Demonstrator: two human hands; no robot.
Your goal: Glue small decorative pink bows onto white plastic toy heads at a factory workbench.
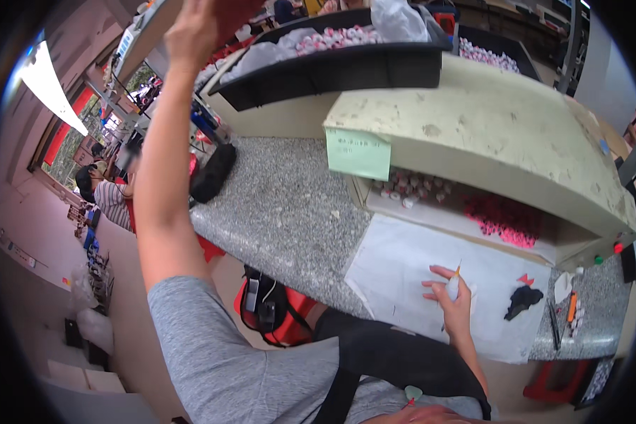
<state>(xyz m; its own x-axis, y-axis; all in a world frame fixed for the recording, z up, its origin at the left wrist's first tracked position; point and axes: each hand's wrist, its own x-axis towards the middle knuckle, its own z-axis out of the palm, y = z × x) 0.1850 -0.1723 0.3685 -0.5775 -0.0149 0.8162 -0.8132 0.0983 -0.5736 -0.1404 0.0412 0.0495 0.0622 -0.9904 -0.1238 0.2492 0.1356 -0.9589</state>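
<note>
One small white bottle [452, 287] in grasp

At upper left, the left hand [191, 39] is raised beside a dark red thing [239, 15]; I cannot tell whether it grips. A black tray [332, 74] spans top centre. Right of centre, above a white sheet [381, 268], the right hand [458, 307] pinches the bottle, other fingers spread leftward. Farther right lies black cloth [521, 302].

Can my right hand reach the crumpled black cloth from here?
Likely yes: the crumpled black cloth lies to the right of your right hand on the white sheet, nothing tall between, though that hand holds a small white bottle.
</note>
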